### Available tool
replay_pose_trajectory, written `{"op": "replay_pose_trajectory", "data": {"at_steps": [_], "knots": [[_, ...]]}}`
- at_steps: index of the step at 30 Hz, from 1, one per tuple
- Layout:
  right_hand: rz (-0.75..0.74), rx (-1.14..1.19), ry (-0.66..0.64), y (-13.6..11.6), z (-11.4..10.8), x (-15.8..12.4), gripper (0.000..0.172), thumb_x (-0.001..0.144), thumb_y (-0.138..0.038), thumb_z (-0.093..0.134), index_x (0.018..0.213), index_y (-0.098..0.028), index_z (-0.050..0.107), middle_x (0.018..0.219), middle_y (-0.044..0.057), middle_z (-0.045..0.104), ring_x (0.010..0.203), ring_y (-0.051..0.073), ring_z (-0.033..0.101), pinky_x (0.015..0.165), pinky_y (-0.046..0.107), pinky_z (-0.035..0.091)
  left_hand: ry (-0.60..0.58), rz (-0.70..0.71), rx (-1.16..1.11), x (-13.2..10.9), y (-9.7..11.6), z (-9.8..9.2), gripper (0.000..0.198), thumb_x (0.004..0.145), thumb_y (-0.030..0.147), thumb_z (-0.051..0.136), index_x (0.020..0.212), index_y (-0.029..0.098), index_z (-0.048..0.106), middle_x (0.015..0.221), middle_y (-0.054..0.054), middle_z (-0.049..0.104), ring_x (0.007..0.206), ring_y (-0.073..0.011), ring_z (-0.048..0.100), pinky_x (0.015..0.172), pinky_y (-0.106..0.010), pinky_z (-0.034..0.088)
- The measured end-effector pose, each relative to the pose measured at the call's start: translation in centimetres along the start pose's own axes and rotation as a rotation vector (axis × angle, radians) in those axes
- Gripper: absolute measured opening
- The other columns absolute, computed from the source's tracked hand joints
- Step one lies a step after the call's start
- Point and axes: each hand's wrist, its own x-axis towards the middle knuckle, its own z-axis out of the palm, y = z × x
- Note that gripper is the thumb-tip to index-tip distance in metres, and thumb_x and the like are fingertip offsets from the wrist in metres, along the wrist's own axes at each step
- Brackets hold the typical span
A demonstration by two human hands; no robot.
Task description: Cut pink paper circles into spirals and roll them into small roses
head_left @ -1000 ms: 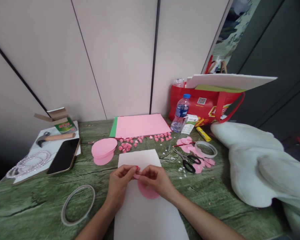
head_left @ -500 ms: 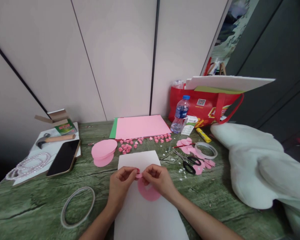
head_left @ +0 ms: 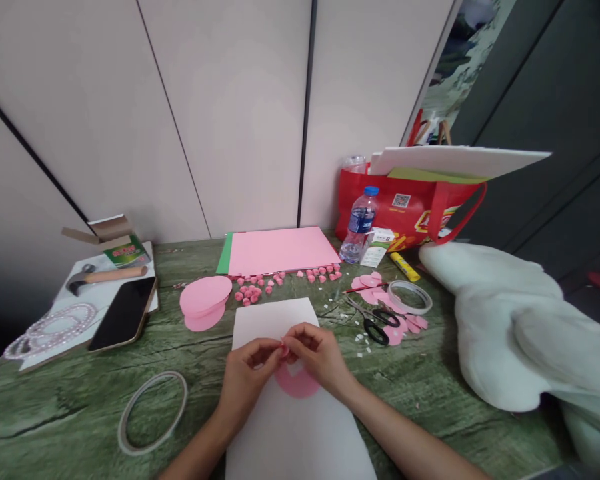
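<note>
My left hand (head_left: 247, 372) and my right hand (head_left: 318, 355) meet over a white sheet (head_left: 290, 427) that lies on the green table (head_left: 70, 400). Both pinch the top edge of a pink paper piece (head_left: 296, 384), fingertips touching at its upper left. The lower part of the piece rests on the sheet as a rounded shape. Both hands are closed in a pinch on it.
A tape ring (head_left: 153, 411) lies left of my arms. A phone (head_left: 123, 312), hammer (head_left: 105, 275), beads (head_left: 47, 327) and a small box (head_left: 115, 241) lie far left. Pink circles (head_left: 205, 301), small pink pieces (head_left: 260, 287), pink sheets (head_left: 280, 249), scissors (head_left: 375, 321), tape (head_left: 410, 297), a bottle (head_left: 361, 224), a red bag (head_left: 410, 207) and a white cushion (head_left: 520, 327) are around.
My fingers have drawn closer together at the top of the pink piece, and more of its rounded lower part shows below my right hand. The view shifted slightly.
</note>
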Motion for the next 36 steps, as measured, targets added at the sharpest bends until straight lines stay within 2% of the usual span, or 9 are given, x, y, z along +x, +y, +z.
{"op": "replay_pose_trajectory", "data": {"at_steps": [6, 10, 16, 19, 22, 26, 32, 36], "knots": [[-0.051, -0.029, -0.036, -0.14, 0.1, -0.1, 0.015, 0.073, -0.028, 0.061, 0.066, -0.016, 0.064, 0.062, -0.001, 0.058, 0.052, 0.01, 0.059, 0.051, 0.022, 0.05, 0.029, -0.021, -0.045, 0.0, -0.16, 0.05, 0.012, 0.067, 0.022, 0.064, 0.076, 0.015, 0.067, 0.071, -0.003, 0.072, 0.064, -0.0154, 0.066, 0.061, -0.022, 0.053], [-0.098, -0.047, -0.054, 0.12, 0.07, -0.08, 0.011, 0.073, -0.027, 0.061, 0.073, -0.017, 0.067, 0.072, 0.002, 0.059, 0.06, 0.012, 0.059, 0.056, 0.024, 0.05, 0.069, -0.048, -0.107, 0.03, -0.26, 0.04, 0.016, 0.066, 0.022, 0.064, 0.081, 0.015, 0.065, 0.073, -0.003, 0.072, 0.064, -0.0156, 0.066, 0.059, -0.022, 0.054], [-0.099, -0.094, -0.087, 0.5, -0.24, 0.06, 0.012, 0.075, -0.029, 0.059, 0.074, -0.018, 0.065, 0.07, 0.002, 0.06, 0.06, 0.013, 0.06, 0.058, 0.025, 0.05, 0.042, -0.022, -0.012, 0.08, -0.1, -0.17, 0.013, 0.069, 0.024, 0.063, 0.077, 0.015, 0.067, 0.072, -0.004, 0.072, 0.062, -0.0148, 0.065, 0.059, -0.021, 0.053], [-0.134, -0.23, -0.081, 0.4, -0.36, 0.03, 0.015, 0.079, -0.029, 0.056, 0.074, -0.018, 0.064, 0.069, 0.002, 0.061, 0.06, 0.013, 0.06, 0.058, 0.025, 0.049, 0.008, -0.011, 0.041, 0.09, -0.3, -0.33, 0.015, 0.071, 0.026, 0.061, 0.079, 0.015, 0.068, 0.074, -0.004, 0.072, 0.063, -0.0154, 0.065, 0.06, -0.022, 0.053], [-0.259, -0.454, -0.069, 0.29, -0.53, -0.08, 0.015, 0.081, -0.025, 0.053, 0.075, -0.019, 0.065, 0.069, 0.003, 0.062, 0.063, 0.014, 0.059, 0.059, 0.024, 0.047, -0.022, 0.01, 0.109, 0.15, -0.59, -0.51, 0.017, 0.072, 0.027, 0.059, 0.079, 0.015, 0.069, 0.073, -0.004, 0.072, 0.063, -0.0161, 0.065, 0.06, -0.024, 0.053], [-0.417, -0.667, -0.129, 0.34, -0.76, -0.34, 0.018, 0.085, -0.019, 0.046, 0.082, -0.019, 0.063, 0.075, 0.004, 0.061, 0.068, 0.013, 0.058, 0.063, 0.024, 0.046, -0.039, 0.07, 0.245, 0.24, -0.87, -0.67, 0.015, 0.071, 0.024, 0.058, 0.078, 0.017, 0.069, 0.07, -0.003, 0.071, 0.059, -0.015, 0.063, 0.056, -0.023, 0.052], [-0.455, -0.913, -0.202, 0.6, -0.74, -0.67, 0.02, 0.083, -0.014, 0.041, 0.086, -0.017, 0.061, 0.079, 0.007, 0.061, 0.071, 0.016, 0.058, 0.065, 0.026, 0.046, -0.035, 0.16, 0.379, 0.06, -0.72, -0.44, 0.014, 0.069, 0.018, 0.055, 0.077, 0.019, 0.066, 0.069, -0.001, 0.069, 0.058, -0.0139, 0.061, 0.056, -0.023, 0.05], [-0.428, -0.849, -0.072, 0.77, -0.17, -0.86, 0.016, 0.078, -0.012, 0.045, 0.078, -0.017, 0.061, 0.072, 0.006, 0.061, 0.064, 0.015, 0.058, 0.059, 0.025, 0.046, -0.019, 0.175, 0.388, -0.28, -0.38, -0.03, 0.013, 0.072, 0.019, 0.052, 0.078, 0.018, 0.063, 0.071, -0.002, 0.067, 0.062, -0.014, 0.062, 0.059, -0.024, 0.05]]}}
